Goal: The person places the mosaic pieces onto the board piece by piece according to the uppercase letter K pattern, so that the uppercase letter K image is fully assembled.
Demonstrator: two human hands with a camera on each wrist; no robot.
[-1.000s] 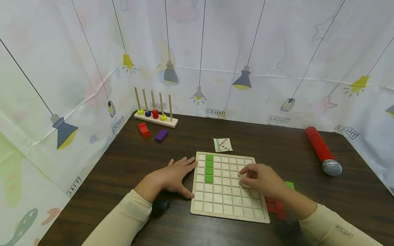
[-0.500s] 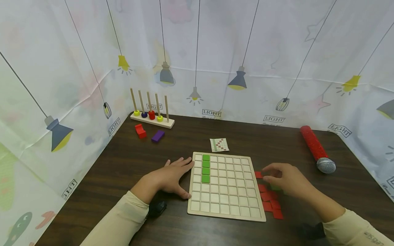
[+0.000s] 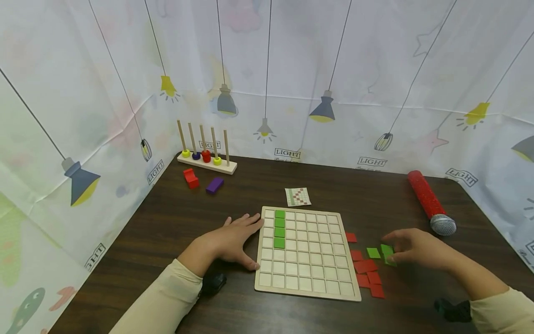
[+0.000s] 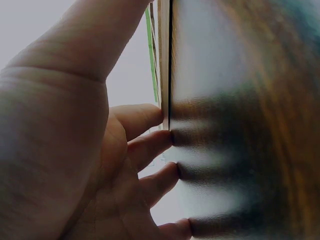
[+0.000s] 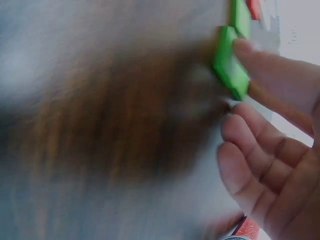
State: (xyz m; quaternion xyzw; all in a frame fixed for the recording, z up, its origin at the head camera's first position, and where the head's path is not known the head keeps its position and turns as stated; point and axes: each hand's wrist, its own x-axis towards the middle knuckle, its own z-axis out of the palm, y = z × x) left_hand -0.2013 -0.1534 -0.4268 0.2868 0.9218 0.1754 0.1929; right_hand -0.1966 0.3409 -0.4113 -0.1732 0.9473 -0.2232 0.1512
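R hand [image 3: 417,250] fingertips pinch green tile [image 3: 387,250] on tabletop just R of grid board [image 3: 308,283], well apart from L hand [image 3: 233,239], which lies flat & open vs board's L edge.

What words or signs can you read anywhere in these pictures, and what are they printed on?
"LIGHT": boxed label printed on the backdrop cloth, repeated at and.
"LIGHT": the same label on the left cloth wall, slanted; another lower down looks upside down.
Pattern card: red and green squares only, no letters.
Wrist views: too blurred, nothing readable.
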